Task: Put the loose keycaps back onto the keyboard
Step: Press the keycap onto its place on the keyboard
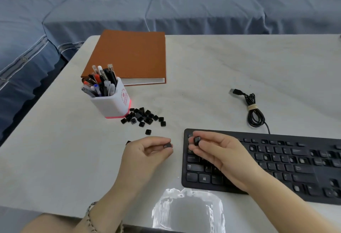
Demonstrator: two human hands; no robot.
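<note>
A black keyboard (287,166) lies on the white table at the right, with several keys gone from its left half. My right hand (219,153) hovers over the keyboard's left end and pinches a black keycap (197,140) between thumb and fingers. My left hand (147,151) is just left of the keyboard and pinches another black keycap (167,146). A pile of loose black keycaps (144,117) lies beside the pen holder, with one keycap (148,131) apart below it and another (128,142) peeking out behind my left hand.
A white pen holder (112,103) full of pens stands left of the pile. Behind it lies an orange-brown book (132,55). The keyboard's coiled USB cable (252,110) lies above the keyboard. A blue sofa (166,7) runs behind the table (239,62).
</note>
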